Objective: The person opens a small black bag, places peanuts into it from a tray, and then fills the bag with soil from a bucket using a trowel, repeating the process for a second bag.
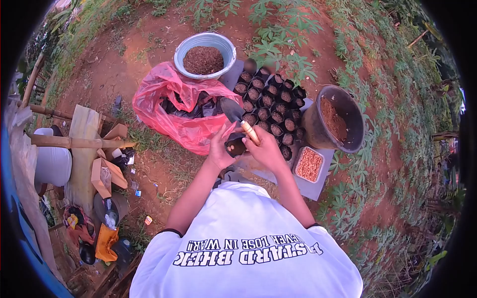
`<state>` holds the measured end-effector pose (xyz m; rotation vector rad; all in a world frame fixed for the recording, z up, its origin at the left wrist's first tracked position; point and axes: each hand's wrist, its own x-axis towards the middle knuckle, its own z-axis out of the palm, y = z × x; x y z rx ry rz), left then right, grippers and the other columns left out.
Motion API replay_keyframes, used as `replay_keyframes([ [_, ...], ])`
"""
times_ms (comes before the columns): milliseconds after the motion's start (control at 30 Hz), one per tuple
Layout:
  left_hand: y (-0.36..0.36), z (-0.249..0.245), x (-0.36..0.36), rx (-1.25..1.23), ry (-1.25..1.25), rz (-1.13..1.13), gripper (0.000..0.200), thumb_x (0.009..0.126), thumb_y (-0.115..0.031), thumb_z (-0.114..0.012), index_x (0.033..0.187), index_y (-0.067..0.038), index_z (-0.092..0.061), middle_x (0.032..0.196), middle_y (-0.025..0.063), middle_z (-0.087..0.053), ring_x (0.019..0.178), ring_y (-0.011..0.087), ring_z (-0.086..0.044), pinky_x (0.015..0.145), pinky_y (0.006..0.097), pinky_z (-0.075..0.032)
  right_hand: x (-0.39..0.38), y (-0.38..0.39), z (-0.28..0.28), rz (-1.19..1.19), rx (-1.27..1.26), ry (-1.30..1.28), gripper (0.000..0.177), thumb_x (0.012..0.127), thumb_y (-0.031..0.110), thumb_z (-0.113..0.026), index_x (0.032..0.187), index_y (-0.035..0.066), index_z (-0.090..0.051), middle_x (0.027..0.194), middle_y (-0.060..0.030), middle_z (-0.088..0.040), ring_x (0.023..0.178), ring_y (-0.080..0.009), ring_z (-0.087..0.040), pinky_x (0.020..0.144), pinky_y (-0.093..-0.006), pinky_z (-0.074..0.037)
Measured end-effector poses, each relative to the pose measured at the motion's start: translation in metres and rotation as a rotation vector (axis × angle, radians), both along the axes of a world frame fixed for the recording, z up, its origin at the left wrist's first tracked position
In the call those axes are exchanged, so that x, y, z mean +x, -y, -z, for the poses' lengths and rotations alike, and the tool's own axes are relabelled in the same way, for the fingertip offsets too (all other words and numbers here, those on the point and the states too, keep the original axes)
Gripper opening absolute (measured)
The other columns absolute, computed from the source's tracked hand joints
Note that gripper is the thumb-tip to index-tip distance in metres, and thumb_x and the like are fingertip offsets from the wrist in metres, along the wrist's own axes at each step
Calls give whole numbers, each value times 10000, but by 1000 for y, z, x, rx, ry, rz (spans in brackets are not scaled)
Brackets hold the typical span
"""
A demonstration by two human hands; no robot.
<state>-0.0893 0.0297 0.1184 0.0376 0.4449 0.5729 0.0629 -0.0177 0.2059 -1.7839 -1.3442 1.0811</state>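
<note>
My left hand (pixel 218 149) is closed around a small black planting bag (pixel 237 147), held in front of my chest with its mouth facing up. In my right hand (pixel 266 148) is a hand trowel (pixel 250 132), gripped by its wooden handle. The trowel's dark blade (pixel 231 110) points away from me, over the edge of a pink plastic bag (pixel 149 107) with black plastic inside. Just beyond my right hand, rows of soil-filled black planting bags (pixel 276 117) stand close together.
A blue-grey basin (pixel 232 53) of dark soil stands at the back. To the right are a dark bucket (pixel 314 126) with brown soil inside and a clear tub of pale seeds (pixel 309 164). Wooden poles (pixel 74 141) and scattered items lie left; leafy plants grow right.
</note>
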Motion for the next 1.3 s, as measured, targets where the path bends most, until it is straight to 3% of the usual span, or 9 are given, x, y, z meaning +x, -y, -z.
replay_keyframes([
  [100,3,13,0,-1,-26,-46,549,951,-539,-505,1213,-75,-636,1218,121,-670,1144,296,-644,966,569,-503,13,-2,0,-3,44,2,234,907,186,-679,1030,3,-601,795,-166,-619,702,-250,-582,682,-388,-478],
  [167,5,26,-3,-20,-122,-76,516,955,-494,-514,1187,-50,-636,1197,134,-677,1140,294,-647,933,582,-522,27,-5,27,27,58,-107,188,936,172,-671,988,10,-590,788,-81,-622,710,-147,-550,682,-325,-469],
  [367,0,12,-9,159,-486,-212,332,985,-363,-514,1126,-90,-642,1031,85,-709,933,199,-703,797,339,-584,57,-7,26,78,31,-147,193,955,199,-645,1002,18,-599,785,-40,-544,735,-104,-492,660,-300,-422],
  [400,-2,9,-9,201,-591,-224,303,990,-343,-512,1112,-97,-638,1002,67,-707,892,174,-704,773,301,-580,64,-6,33,89,38,-135,213,941,210,-652,1007,15,-598,794,-98,-580,728,-176,-545,675,-339,-447],
  [433,-3,9,-10,202,-604,-224,303,990,-343,-512,1112,-97,-638,1002,67,-707,892,174,-704,773,301,-580,71,-5,40,102,45,-122,234,928,221,-659,1011,11,-598,804,-156,-617,721,-248,-598,690,-377,-471],
  [900,-26,-7,18,294,-749,-108,300,976,-305,-528,1145,-81,-635,1049,90,-707,914,175,-701,793,358,-587,114,-16,58,146,66,-151,193,942,189,-631,1006,10,-607,769,-145,-617,690,-222,-595,657,-372,-466],
  [1033,-49,-13,20,237,-650,-26,312,977,-303,-526,1163,-78,-636,1068,110,-709,951,198,-706,824,397,-589,108,-23,49,213,40,-150,193,944,184,-633,1007,3,-608,769,-147,-620,694,-205,-589,658,-363,-466],
  [1133,-74,-18,15,144,-487,-30,321,994,-289,-508,1174,-52,-625,1126,131,-694,1011,254,-693,856,402,-578,95,-30,47,262,11,-141,176,973,183,-609,1029,17,-624,782,-17,-559,717,-96,-491,657,-286,-428],
  [1300,-118,-24,-19,-88,131,9,405,994,-341,-506,1200,-9,-614,1284,218,-620,1183,418,-599,897,502,-561,56,-48,53,373,-5,-117,223,1007,225,-572,1054,15,-631,772,6,-516,743,-82,-462,660,-281,-399],
])
